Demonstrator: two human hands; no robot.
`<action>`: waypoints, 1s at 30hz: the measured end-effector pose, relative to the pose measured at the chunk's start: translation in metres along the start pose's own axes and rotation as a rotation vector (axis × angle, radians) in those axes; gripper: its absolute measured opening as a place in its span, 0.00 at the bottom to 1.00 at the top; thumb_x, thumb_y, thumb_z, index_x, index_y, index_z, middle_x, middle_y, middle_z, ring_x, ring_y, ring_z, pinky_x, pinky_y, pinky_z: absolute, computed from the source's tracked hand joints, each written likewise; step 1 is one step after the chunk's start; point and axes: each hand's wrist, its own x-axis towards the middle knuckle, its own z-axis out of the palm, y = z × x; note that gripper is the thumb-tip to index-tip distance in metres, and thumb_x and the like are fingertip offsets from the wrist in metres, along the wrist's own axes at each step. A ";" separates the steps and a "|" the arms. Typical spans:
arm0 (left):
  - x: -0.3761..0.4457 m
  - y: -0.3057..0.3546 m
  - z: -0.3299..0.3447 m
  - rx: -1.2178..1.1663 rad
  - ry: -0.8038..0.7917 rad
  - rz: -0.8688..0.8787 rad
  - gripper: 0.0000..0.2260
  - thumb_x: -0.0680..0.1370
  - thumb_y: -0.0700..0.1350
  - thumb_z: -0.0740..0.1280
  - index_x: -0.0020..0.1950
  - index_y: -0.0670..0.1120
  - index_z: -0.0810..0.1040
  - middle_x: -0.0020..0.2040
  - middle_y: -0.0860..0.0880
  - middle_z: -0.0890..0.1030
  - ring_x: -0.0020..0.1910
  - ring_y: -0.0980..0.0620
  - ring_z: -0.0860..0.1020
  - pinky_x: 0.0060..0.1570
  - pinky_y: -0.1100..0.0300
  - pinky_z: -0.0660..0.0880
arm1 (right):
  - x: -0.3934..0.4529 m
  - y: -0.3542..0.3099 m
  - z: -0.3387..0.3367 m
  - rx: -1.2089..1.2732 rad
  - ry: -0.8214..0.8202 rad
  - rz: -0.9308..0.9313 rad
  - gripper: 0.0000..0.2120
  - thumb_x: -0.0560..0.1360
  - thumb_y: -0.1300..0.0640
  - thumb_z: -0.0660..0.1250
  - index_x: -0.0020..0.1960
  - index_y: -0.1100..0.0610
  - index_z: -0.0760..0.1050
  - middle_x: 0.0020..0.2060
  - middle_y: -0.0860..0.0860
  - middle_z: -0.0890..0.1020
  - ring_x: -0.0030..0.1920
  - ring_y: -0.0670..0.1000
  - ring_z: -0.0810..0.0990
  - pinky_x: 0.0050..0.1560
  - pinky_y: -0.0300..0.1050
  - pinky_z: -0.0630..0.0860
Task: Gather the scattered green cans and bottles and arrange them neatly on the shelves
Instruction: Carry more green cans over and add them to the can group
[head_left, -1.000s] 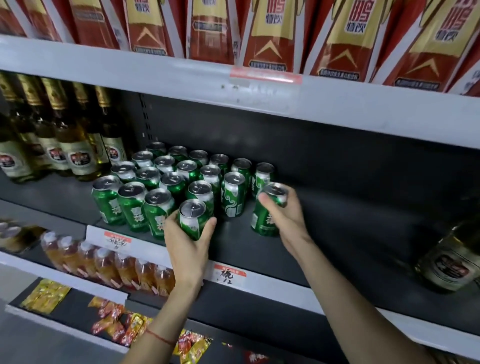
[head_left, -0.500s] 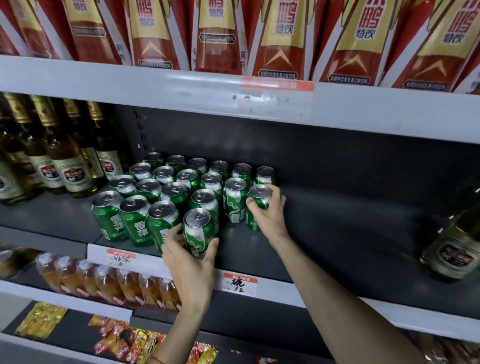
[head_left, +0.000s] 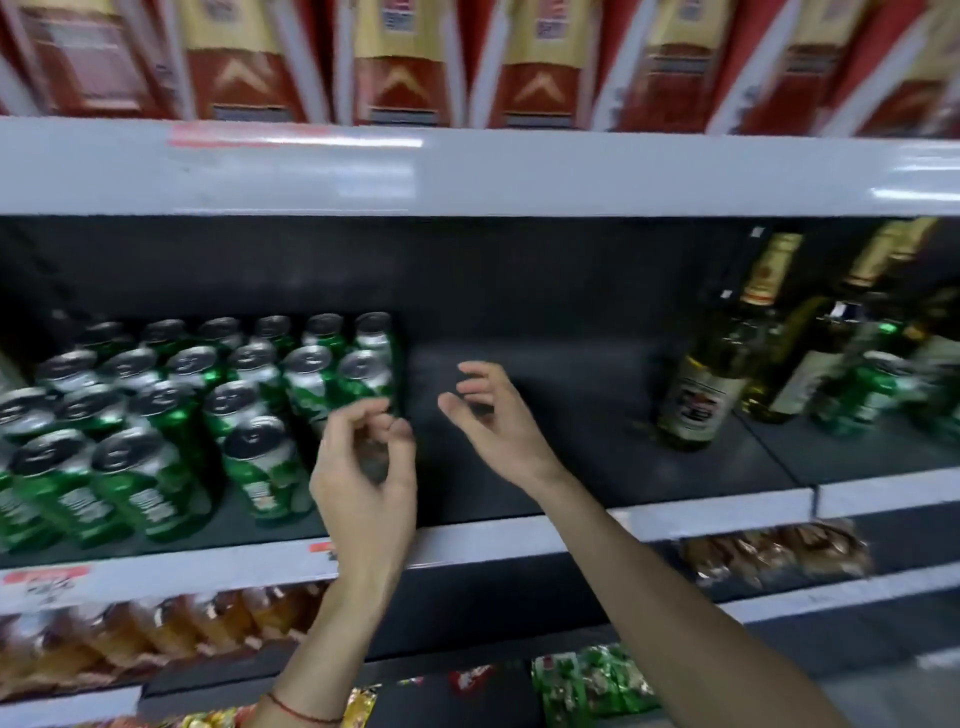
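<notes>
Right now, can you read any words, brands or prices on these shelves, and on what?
None can be read; the picture is motion-blurred.
Green cans: pale lettering, blurred.
Bottle: red-and-white label, unreadable.
Red boxes: print smeared.
Price tag on shelf edge: blurred.

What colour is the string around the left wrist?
Red: a thin bracelet on the left wrist, seen in the head view, the only view.

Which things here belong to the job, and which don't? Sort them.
Job: grouped green cans; stray green can among the bottles at right; dark shelf.
Not job: red boxes above; packaged snacks below.
</notes>
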 end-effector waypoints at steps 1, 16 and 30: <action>-0.001 0.011 0.015 -0.046 -0.038 -0.012 0.06 0.80 0.36 0.68 0.56 0.43 0.80 0.44 0.52 0.82 0.43 0.62 0.80 0.48 0.71 0.73 | -0.011 -0.003 -0.019 0.006 0.015 -0.006 0.22 0.80 0.48 0.71 0.70 0.49 0.70 0.62 0.51 0.79 0.63 0.47 0.79 0.59 0.33 0.74; -0.132 0.154 0.266 -0.311 -0.717 0.014 0.11 0.81 0.41 0.71 0.63 0.43 0.80 0.57 0.48 0.85 0.58 0.57 0.83 0.56 0.68 0.78 | -0.176 0.049 -0.343 -0.053 0.452 -0.031 0.18 0.79 0.49 0.71 0.66 0.52 0.74 0.55 0.48 0.82 0.58 0.44 0.83 0.57 0.39 0.79; -0.197 0.137 0.498 -0.055 -0.762 -0.246 0.49 0.70 0.52 0.82 0.82 0.46 0.58 0.75 0.45 0.74 0.74 0.46 0.73 0.72 0.54 0.70 | -0.156 0.146 -0.504 -0.158 0.656 0.070 0.20 0.79 0.50 0.71 0.67 0.56 0.73 0.63 0.50 0.79 0.65 0.51 0.77 0.62 0.48 0.76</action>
